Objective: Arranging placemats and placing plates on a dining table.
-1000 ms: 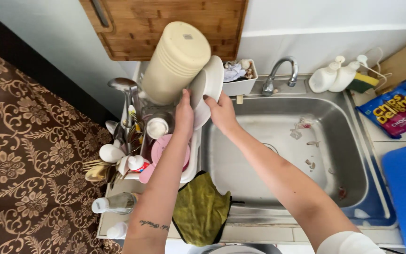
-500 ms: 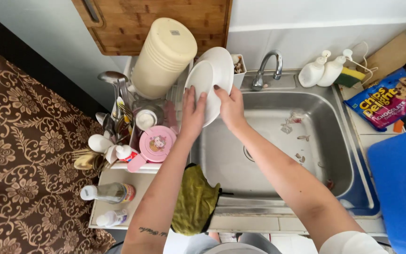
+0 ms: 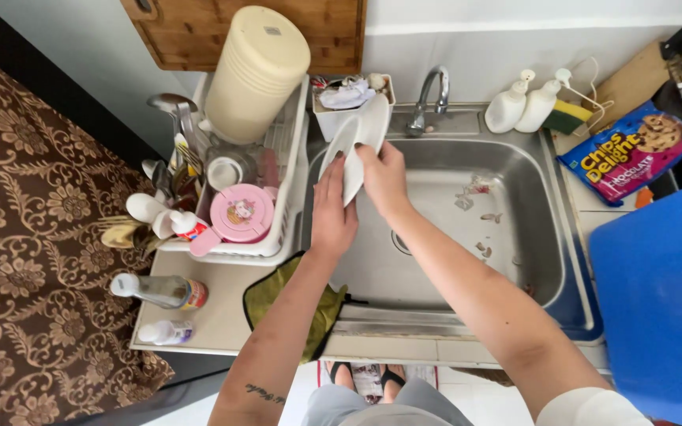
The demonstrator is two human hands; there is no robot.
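My left hand (image 3: 333,213) and my right hand (image 3: 382,178) both grip white plates (image 3: 354,140), held on edge over the left end of the steel sink (image 3: 546,237). The plates stand almost upright, tilted toward the tap (image 3: 428,99). To the left sits the white dish rack (image 3: 278,237), holding a large cream tub (image 3: 256,65) upside down, a pink lid (image 3: 240,213), cups and cutlery.
A green cloth (image 3: 278,304) hangs over the counter's front edge. Two bottles (image 3: 159,290) lie left of it. Food scraps lie in the sink basin. Two white soap bottles (image 3: 521,104), a sponge and a blue snack bag (image 3: 629,154) sit at the right, beside a blue surface (image 3: 665,300).
Both hands have carried the plates away from the dish rack and rightward, over the sink. The view has shifted down and right.
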